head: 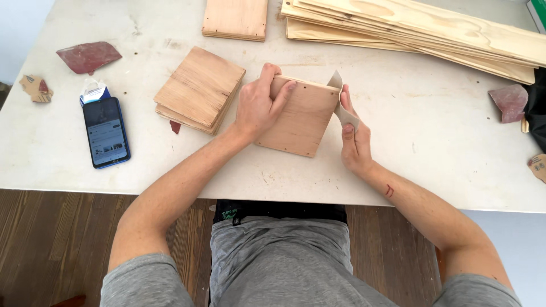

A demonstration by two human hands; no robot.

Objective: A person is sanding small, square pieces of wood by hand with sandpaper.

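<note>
White bench [432, 142] is sitting over a dark wood plank floor [51, 239]; person is seated at its near edge, grey shirt and trousers.

Left hand [259, 102] is closed over the far-left corner of a small square wood panel [298, 119], fingers wrapped over the top, pinning it flat near the middle of the bench. Right hand [354, 136] is pinching a folded strip of sandpaper [341, 102] and pressing it against the panel's right edge; the strip is sticking up past the far-right corner.

Around it:
- stack of similar panels [196, 88] just left of the left hand
- another panel [235, 18] at the far edge
- long planks [421, 31] piled toward the far right corner
- used reddish sandpaper scraps [88, 55] at far left, one more scrap [509, 101] near the right edge
- phone [106, 132] lying face up, screen lit, toward the left near edge

My read on doing this well: keep the holding hand bearing down so the panel isn't skating, keep fingertips clear of the edge being worked, run the paper along the full edge with even pressure, and ease off at the corners so they're not rounding over. Folded paper is looking fairly limp, so backing it firmly with the fingers should help.
</note>
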